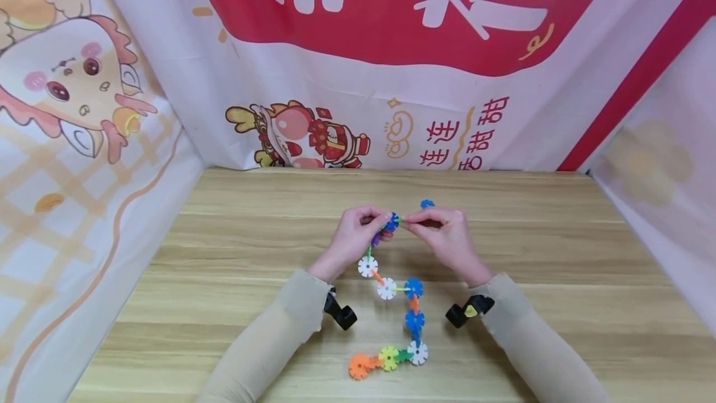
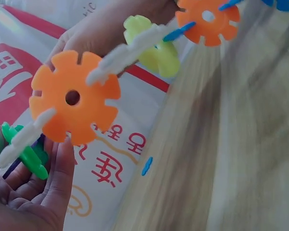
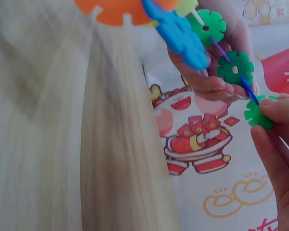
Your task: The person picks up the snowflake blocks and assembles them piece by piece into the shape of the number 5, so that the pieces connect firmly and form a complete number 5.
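A chain of slotted plastic snowflake discs, white, blue, orange, yellow and green, runs across the table from an orange disc (image 1: 359, 366) up to both hands. My left hand (image 1: 358, 229) holds the chain near its far end, by a blue disc (image 1: 393, 222). With thumb and forefinger my right hand (image 1: 442, 232) pinches a light green disc (image 3: 258, 115) that meets the blue one edge-on. A darker green disc (image 3: 235, 72) lies by the left fingers in the right wrist view. Part of the chain is hidden behind the left hand.
One loose blue disc (image 1: 427, 203) lies on the wooden table (image 1: 252, 222) just beyond the right hand. Printed cloth (image 1: 335, 79) hangs behind the table's far edge and along both sides. Black wrist cameras (image 1: 341, 313) jut inward from the sleeves, beside the chain.
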A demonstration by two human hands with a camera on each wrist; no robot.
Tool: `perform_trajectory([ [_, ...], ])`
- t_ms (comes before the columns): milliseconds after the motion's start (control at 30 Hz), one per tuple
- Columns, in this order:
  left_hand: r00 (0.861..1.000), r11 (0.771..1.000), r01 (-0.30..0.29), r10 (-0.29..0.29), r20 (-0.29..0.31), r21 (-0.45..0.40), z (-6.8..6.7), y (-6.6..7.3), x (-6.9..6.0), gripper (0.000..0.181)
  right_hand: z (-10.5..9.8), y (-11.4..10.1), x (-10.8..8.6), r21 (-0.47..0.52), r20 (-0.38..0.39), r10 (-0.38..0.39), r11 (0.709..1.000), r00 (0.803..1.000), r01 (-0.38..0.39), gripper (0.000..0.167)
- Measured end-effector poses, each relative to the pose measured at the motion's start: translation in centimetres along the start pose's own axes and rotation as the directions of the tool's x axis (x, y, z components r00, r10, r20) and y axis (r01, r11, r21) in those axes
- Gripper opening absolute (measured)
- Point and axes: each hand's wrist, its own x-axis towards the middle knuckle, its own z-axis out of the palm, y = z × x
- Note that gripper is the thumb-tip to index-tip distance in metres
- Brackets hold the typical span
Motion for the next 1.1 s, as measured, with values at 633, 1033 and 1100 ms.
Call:
perform_trajectory([
  [633,1.0,0.999,-0.023,0.024,-0.006,0.045,0.1,-0.2,0.0,0.022,-0.7,2.1,-0.3,-0.08,0.042,0.01,0.997,0.999,-0.007,0.013],
  [1033,0.998,0.999,-0.036,0.037,-0.042,0.018,0.4,-0.1,-0.2,0.021,0.1,1.5,-0.4,-0.103,-0.045,-0.072,0.992,0.996,0.067,0.015],
  [1100,0.998,0.999,-0.037,0.038,-0.048,0.015,0.5,-0.2,-0.2,0.021,0.3,0.8,-0.4,-0.11,-0.05,-0.092,0.99,0.995,0.086,0.015],
])
